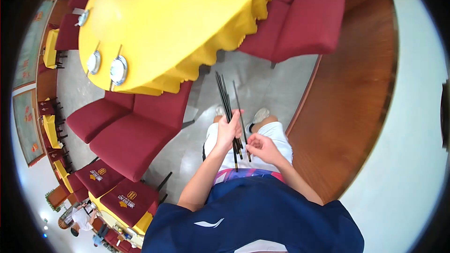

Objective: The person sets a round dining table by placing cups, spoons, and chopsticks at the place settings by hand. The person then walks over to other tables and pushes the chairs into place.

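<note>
A bundle of dark chopsticks (223, 93) is gripped in my left hand (228, 132), with the fingers wrapped round it in front of my lap. Their long ends fan slightly apart toward the floor ahead. The lower ends, some with gold-coloured bands, stick out below the hand. My right hand (263, 148) is closed at the lower part of a single chopstick (238, 100), which stands a little apart from the bundle. This chopstick passes close by the left fingertips; whether they touch it I cannot tell.
A round table with a yellow cloth (164, 23) holds plates with bowls (119, 70) and chopsticks. Dark red chairs (136, 136) stand around it. A brown wooden panel (349, 98) runs along the right. Two people (82, 219) are far off at lower left.
</note>
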`<state>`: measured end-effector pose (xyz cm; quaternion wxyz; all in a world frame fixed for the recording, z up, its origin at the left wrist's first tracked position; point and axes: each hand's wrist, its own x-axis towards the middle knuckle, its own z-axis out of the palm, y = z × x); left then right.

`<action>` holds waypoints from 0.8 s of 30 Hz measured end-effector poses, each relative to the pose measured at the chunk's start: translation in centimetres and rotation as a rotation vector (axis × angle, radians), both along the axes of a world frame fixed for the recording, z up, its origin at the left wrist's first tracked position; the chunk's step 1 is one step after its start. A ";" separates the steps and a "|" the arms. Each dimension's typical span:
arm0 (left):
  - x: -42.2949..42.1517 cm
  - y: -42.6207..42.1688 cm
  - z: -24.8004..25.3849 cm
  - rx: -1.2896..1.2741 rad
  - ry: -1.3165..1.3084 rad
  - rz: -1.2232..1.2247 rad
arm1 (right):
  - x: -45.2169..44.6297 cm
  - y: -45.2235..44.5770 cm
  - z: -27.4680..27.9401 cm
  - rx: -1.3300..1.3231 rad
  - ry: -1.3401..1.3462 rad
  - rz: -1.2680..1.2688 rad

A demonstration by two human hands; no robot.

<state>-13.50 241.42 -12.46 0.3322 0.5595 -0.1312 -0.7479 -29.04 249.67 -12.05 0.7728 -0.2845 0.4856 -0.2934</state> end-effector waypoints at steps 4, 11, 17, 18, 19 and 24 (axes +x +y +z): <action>-1.2 0.2 3.8 -0.126 -0.121 -0.027 | -0.3 -0.9 4.8 -0.065 -0.018 -0.002; -0.5 -4.8 10.1 -0.284 -0.298 0.061 | 0.6 -6.5 11.1 -0.307 0.308 0.020; 2.8 -6.8 8.8 -0.232 -0.250 0.025 | 4.0 -10.7 10.4 -0.232 0.419 0.075; 3.4 -7.5 8.4 -0.228 -0.209 0.024 | 4.8 -11.7 10.2 -0.276 0.473 0.060; 4.2 -8.7 7.9 -0.221 -0.220 0.028 | 5.6 -13.1 10.0 -0.311 0.552 0.083; 7.6 -16.4 9.1 -0.301 -0.045 0.010 | 10.1 -19.9 13.1 -0.274 0.616 0.022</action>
